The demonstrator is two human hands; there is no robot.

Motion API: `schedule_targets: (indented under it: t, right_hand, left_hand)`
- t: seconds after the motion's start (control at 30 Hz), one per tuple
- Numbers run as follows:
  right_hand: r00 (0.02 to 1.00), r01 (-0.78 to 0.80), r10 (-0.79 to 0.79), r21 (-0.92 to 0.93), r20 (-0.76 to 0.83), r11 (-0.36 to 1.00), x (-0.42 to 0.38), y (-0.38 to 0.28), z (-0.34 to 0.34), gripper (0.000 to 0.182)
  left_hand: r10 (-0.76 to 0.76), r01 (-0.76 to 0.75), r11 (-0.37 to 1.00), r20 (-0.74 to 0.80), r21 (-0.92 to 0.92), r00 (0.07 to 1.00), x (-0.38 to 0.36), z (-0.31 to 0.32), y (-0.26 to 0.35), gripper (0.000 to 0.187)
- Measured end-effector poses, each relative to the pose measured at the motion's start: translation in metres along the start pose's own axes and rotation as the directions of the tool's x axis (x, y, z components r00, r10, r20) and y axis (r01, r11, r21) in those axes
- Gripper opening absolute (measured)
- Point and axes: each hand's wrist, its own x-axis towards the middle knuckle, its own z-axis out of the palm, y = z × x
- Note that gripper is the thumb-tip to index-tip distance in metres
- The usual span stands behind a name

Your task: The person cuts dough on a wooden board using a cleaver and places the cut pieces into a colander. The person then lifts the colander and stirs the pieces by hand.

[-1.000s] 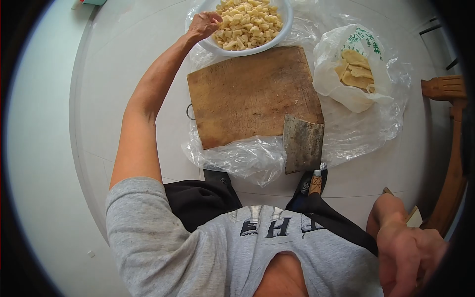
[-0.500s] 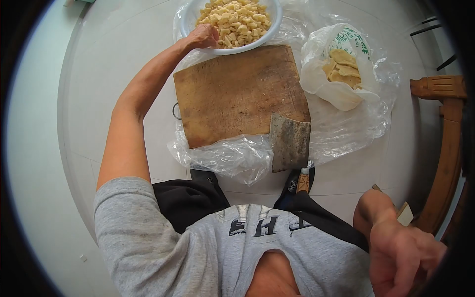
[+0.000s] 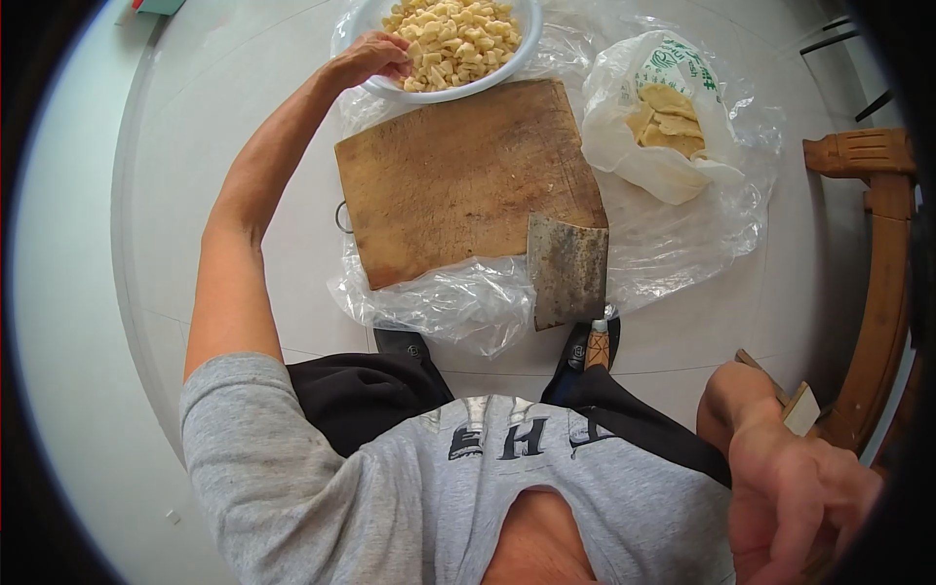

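Note:
At the top, my left hand (image 3: 374,58) is at the left rim of a white bowl (image 3: 534,34) heaped with pale yellow chopped pieces (image 3: 466,41). Its fingers are pinched together over the pieces; whatever is between them is too small to make out. My right hand (image 3: 801,492) is at the lower right, close to the camera, with curled fingers partly lost in the dark edge. Anything in its grasp is hidden. Below the bowl lies a worn wooden cutting board (image 3: 468,180). A cleaver (image 3: 568,273) rests over its lower right corner, handle toward my foot.
Clear plastic sheeting (image 3: 682,258) spreads under the board. A white plastic bag (image 3: 609,151) with flat yellow slices (image 3: 668,122) stands open to the right. Wooden furniture (image 3: 882,234) lines the right side. My shoes (image 3: 400,343) are just below the board.
My left hand has shifted slightly up and left along the bowl, its fingers more visible over the pieces. The whole view has shifted a little. My right hand looks nearly unchanged.

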Motion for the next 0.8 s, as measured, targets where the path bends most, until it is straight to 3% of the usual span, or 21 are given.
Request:
schedule_targets:
  t: [0.1,0.17,0.2,0.23,0.27,0.33,0.4,0.5,0.6,0.63,0.73,0.8]
  right_hand:
    - [0.987,0.152,-0.15,-0.047,0.053,0.987,-0.006,0.025,-0.006,0.016]
    - [0.986,0.168,-0.16,-0.231,0.051,0.958,-0.016,0.051,-0.011,0.008]
    - [0.995,0.08,-0.099,-0.425,-0.023,0.902,-0.023,0.068,-0.016,0.006]
    - [0.986,-0.118,0.009,-0.647,-0.169,0.754,-0.033,0.085,-0.023,0.007]
    - [0.916,-0.391,0.146,-0.758,-0.373,0.522,-0.048,0.104,-0.037,0.01]
    - [0.613,-0.754,0.408,-0.655,-0.676,0.047,-0.096,0.139,-0.068,0.021]
    - [0.424,-0.859,0.512,-0.511,-0.747,-0.035,-0.161,0.162,-0.087,0.025]
    - [0.249,-0.944,0.575,-0.328,-0.779,-0.036,-0.181,0.173,-0.076,0.033]
    - [0.364,-0.906,0.514,-0.424,-0.777,0.001,-0.209,0.194,-0.078,0.043]
    - [0.309,-0.909,0.566,-0.413,-0.764,-0.062,-0.208,0.196,-0.078,0.05]
    - [0.376,-0.915,0.445,-0.402,-0.813,0.039,-0.22,0.208,-0.079,0.041]
    - [0.352,-0.931,0.476,-0.356,-0.806,0.084,-0.225,0.209,-0.079,0.032]
  left_hand:
    - [0.078,-0.075,0.996,0.05,-0.056,0.996,-0.022,0.018,0.03,0.038]
    - [0.062,-0.058,0.998,0.235,-0.025,0.97,-0.04,0.047,0.052,0.031]
    - [0.049,-0.048,0.999,0.337,-0.013,0.94,-0.045,0.066,0.055,0.027]
    - [0.024,-0.025,1.0,0.372,-0.002,0.928,-0.047,0.088,0.05,0.023]
    - [0.003,-0.008,1.0,0.402,0.01,0.916,-0.048,0.108,0.041,0.019]
    - [-0.04,0.061,0.997,0.413,-0.038,0.91,-0.046,0.141,0.021,0.015]
    - [-0.089,0.133,0.987,0.387,-0.088,0.918,-0.045,0.164,0.009,0.014]
    - [-0.121,0.161,0.983,0.346,-0.089,0.93,-0.045,0.183,0.002,0.014]
    - [-0.106,0.117,0.993,0.265,-0.029,0.958,-0.038,0.201,-0.01,0.015]
    - [-0.095,0.095,0.995,0.227,0.012,0.969,-0.038,0.203,-0.01,0.015]
    - [0.102,-0.124,0.944,0.086,0.306,0.991,-0.042,0.21,-0.011,0.016]
    - [0.138,-0.15,0.935,0.058,0.322,0.989,-0.04,0.209,-0.013,0.019]
